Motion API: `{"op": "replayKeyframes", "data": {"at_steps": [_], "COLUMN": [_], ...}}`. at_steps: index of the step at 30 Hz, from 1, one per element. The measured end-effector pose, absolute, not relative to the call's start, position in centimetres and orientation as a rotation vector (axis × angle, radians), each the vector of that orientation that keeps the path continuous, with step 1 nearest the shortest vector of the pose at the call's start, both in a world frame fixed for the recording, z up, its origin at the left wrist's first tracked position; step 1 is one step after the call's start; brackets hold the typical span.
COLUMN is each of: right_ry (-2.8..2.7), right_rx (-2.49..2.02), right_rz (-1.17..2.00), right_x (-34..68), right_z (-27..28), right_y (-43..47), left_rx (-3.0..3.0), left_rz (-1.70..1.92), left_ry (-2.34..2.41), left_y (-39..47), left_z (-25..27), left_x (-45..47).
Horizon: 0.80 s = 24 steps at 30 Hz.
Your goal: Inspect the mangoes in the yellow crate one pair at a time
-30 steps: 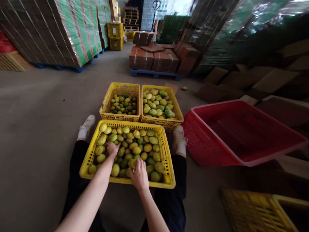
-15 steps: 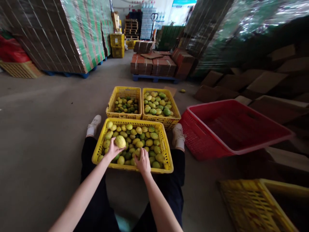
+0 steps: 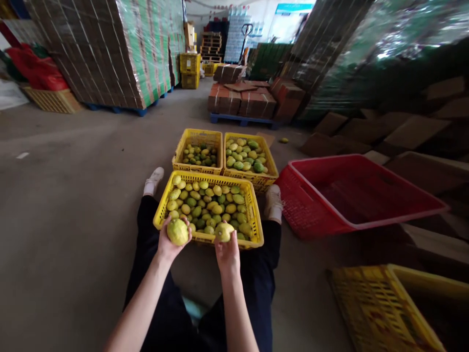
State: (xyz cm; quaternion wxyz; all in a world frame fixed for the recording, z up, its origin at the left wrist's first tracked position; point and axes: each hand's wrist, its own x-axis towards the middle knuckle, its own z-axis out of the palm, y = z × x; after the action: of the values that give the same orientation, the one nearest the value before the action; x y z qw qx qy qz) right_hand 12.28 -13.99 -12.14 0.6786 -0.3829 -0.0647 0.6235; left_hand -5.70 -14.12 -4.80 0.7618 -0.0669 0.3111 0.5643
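Note:
My left hand [image 3: 168,248] is wrapped round a large, bumpy yellow-green lemon [image 3: 178,231]. In my right hand [image 3: 228,254], a smaller yellow lemon [image 3: 223,232] rests on the fingers with its end facing me. Both hands are raised at the near edge of a yellow plastic crate [image 3: 258,222], palms turned up. Many green and yellow lemons [image 3: 214,208] lie loose in that crate, between my feet. Directly behind it, side by side, stand a left yellow crate [image 3: 177,155] of smaller, greener lemons and a right yellow crate [image 3: 274,168] of larger ones.
A red plastic crate [image 3: 304,210] sits tilted at my right, with a yellow crate [image 3: 366,303] nearer me. Flattened cardboard [image 3: 410,132] is heaped behind. Bundled cartons [image 3: 256,102] rest on a blue pallet ahead; wrapped stacks [image 3: 142,54] rise on both sides. One lemon [image 3: 284,140] lies on the floor.
My right hand has lifted a lemon out of the front crate and turned palm up. My left hand, still holding its lemon, has come down towards me. The camera view has shifted slightly left.

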Motion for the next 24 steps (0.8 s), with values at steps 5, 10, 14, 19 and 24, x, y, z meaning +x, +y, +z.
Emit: {"op": "replayKeyframes", "data": {"at_steps": [5,10,14,19,24], "right_ry": [-0.356,-0.63,-0.861,-1.036,-1.025], "right_rx": [-0.718,-0.687,-0.791,-0.804,-0.786], "right_rz": [1.442,1.432,1.318,1.308,1.37], "right_x": [10.5,8.6,8.1,8.8,9.3], "right_z": [-8.5,-6.4,-6.2,-5.8,-5.0], "right_y": [-16.5,-16.9,-17.3,-17.8,-18.1], "left_rx": [0.047,0.432,0.612,0.616,0.424], "left_rz": [1.366,1.615,1.758,1.817,1.704], "left_ry": [0.787,0.972,1.062,1.013,0.953], "left_y": [-15.7,-16.4,-16.9,-17.5,-17.1], "left_z": [-2.5,-1.4,-0.9,-0.9,-1.2], "left_x": [-3.7,-3.4,-3.9,-4.2,-4.3]}}
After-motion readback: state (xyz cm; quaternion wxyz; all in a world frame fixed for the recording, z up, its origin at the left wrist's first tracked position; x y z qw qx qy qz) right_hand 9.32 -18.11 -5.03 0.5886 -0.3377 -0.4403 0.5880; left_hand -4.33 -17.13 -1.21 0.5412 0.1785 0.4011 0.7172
